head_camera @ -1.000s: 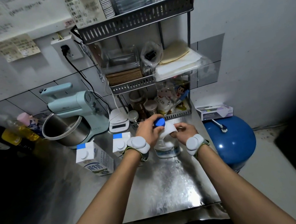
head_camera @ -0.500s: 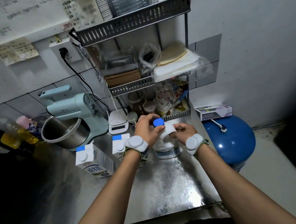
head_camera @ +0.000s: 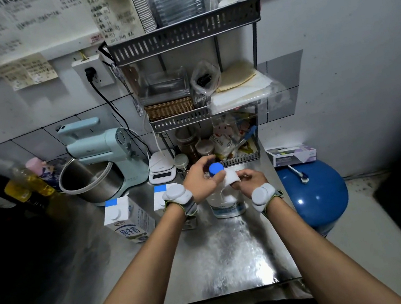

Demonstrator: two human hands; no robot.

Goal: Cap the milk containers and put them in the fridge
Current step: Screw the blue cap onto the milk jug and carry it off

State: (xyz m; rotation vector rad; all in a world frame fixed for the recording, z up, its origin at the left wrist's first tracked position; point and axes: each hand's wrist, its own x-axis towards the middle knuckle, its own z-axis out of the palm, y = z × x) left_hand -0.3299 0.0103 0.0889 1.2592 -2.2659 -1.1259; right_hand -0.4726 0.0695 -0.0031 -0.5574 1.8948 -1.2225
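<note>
A translucent plastic milk jug (head_camera: 224, 202) stands on the steel counter (head_camera: 226, 258) in front of the wire rack. A blue cap (head_camera: 216, 168) sits on its neck. My left hand (head_camera: 202, 177) curls around the cap from the left, fingers and thumb on its rim. My right hand (head_camera: 249, 179) grips the jug's white handle (head_camera: 232, 177) from the right. Two white and blue milk cartons stand to the left: one (head_camera: 127, 220) with a white round cap on top, the other (head_camera: 160, 197) partly hidden behind my left wrist.
A pale blue stand mixer (head_camera: 104, 151) with a steel bowl is at the back left, a white scale (head_camera: 161, 167) beside it. A wire rack (head_camera: 201, 115) holds jars and packets. A blue tank (head_camera: 316, 194) stands right of the counter, a box (head_camera: 292, 155) behind it.
My left hand has shifted around the blue cap, leaving its top more exposed. The jug and right hand stay in place.
</note>
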